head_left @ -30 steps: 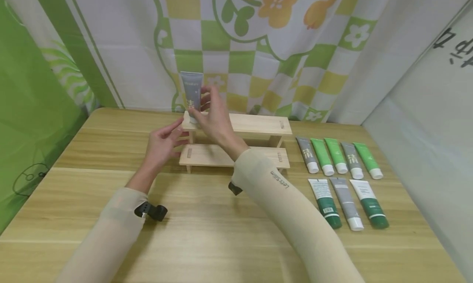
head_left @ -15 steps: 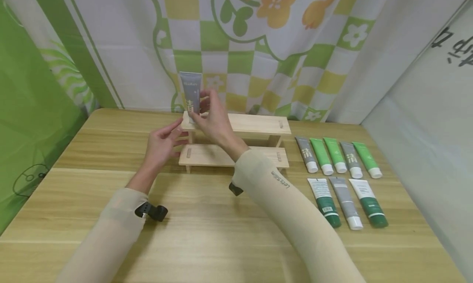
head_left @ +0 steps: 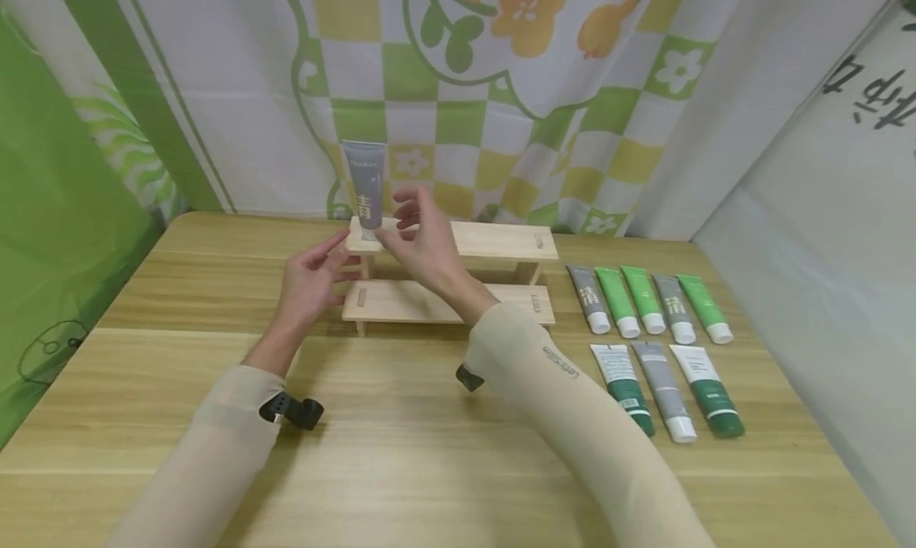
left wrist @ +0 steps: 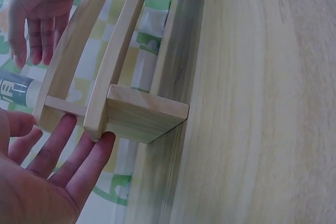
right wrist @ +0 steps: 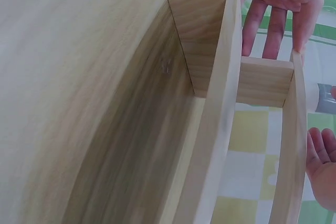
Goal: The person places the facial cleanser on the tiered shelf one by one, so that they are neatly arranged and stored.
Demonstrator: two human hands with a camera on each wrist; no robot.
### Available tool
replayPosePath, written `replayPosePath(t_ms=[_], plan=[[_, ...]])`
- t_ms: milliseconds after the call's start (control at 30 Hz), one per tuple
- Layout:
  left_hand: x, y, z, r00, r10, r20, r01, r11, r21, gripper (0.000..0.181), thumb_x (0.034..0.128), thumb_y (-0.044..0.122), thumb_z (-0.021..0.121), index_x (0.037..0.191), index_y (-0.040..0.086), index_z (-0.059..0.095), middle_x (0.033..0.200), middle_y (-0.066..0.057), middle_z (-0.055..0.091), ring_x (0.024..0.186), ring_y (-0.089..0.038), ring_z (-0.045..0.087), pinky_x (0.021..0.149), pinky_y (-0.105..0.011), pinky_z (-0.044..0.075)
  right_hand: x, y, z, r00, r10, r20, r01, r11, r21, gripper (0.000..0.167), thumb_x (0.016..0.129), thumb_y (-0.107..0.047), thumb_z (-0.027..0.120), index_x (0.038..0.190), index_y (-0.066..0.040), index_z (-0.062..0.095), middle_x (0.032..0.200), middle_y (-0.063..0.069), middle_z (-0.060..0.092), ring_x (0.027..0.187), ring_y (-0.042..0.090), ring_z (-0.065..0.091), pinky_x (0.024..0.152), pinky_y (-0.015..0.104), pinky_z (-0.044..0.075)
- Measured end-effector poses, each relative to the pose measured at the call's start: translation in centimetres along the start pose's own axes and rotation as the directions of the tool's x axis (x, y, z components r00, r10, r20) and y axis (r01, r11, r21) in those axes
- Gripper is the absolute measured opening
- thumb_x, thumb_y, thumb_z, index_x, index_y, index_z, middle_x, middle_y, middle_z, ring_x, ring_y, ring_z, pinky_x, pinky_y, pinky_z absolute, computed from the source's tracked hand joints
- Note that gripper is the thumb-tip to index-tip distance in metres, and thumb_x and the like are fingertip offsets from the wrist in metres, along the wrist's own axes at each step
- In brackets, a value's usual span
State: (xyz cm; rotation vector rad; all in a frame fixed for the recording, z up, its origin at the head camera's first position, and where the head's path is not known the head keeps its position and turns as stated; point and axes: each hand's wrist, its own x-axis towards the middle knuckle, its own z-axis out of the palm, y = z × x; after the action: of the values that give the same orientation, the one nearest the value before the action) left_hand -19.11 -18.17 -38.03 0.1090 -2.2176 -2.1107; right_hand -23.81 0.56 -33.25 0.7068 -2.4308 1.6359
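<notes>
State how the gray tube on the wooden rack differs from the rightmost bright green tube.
The gray tube stands cap down; the green tube lies flat. The gray tube is on the rack's upper tier; the green tube is on the table. The gray tube shows large yellowish lettering; the green tube, only small marks. Both have white caps.

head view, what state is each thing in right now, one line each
two-tier wooden stand, standing upright
standing gray tube, upright on its cap, on the upper tier
three green tubes, lying flat, capped
three other gray tubes, lying flat, capped
two white-and-green tubes, lying flat, capped
left hand, fingers touching the stand's left end
right hand, beside the standing gray tube, not gripping it
</notes>
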Motion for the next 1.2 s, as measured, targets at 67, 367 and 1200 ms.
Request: replayPosePath(t_ms=[67, 367, 1200], plan=[[0.0, 0.0, 0.0, 1.0, 0.008, -0.005, -0.008, 1.0, 0.013, 0.044, 0.1058, 0.03, 0.055, 0.149, 0.024, 0.05, 0.126, -0.023, 0.065, 0.107, -0.037, 0.068, 0.069, -0.037, 0.062, -0.4, 0.1, -0.3, 1.0, 0.007, -0.005, -0.007, 1.0, 0.004, 0.05, 0.091, -0.011, 0.076, 0.132, -0.006, 0.047, 0.116, 0.014, 0.057, 0.104, 0.022, 0.059, 0.091, 0.029, 0.055], [0.0, 0.1, -0.1, 1.0, -0.011, 0.003, 0.011, 1.0, 0.024, 0.041, 0.1056, 0.032, 0.055, 0.146, 0.026, 0.054, 0.127, -0.023, 0.065, 0.107, -0.036, 0.067, 0.069, -0.037, 0.062, -2.4, 0.9, -2.7, 0.998, 0.014, -0.057, -0.01, 0.998, 0.067, 0.046, 0.089, -0.006, 0.077, 0.127, -0.002, 0.051, 0.119, 0.017, 0.058, 0.108, 0.024, 0.058, 0.094, 0.029, 0.053], [0.4, -0.2, 0.2, 0.999, 0.024, -0.036, -0.022, 0.998, 0.062, 0.046, 0.1013, 0.042, 0.059, 0.144, 0.023, 0.056, 0.125, -0.025, 0.064, 0.102, -0.038, 0.07, 0.063, -0.033, 0.062, -12.6, 4.2, -15.9, 0.994, 0.071, -0.087, -0.077, 0.994, -0.077, 0.042, 0.088, -0.001, 0.077, 0.121, 0.006, 0.053, 0.12, 0.018, 0.056, 0.109, 0.03, 0.057, 0.093, 0.037, 0.055]])
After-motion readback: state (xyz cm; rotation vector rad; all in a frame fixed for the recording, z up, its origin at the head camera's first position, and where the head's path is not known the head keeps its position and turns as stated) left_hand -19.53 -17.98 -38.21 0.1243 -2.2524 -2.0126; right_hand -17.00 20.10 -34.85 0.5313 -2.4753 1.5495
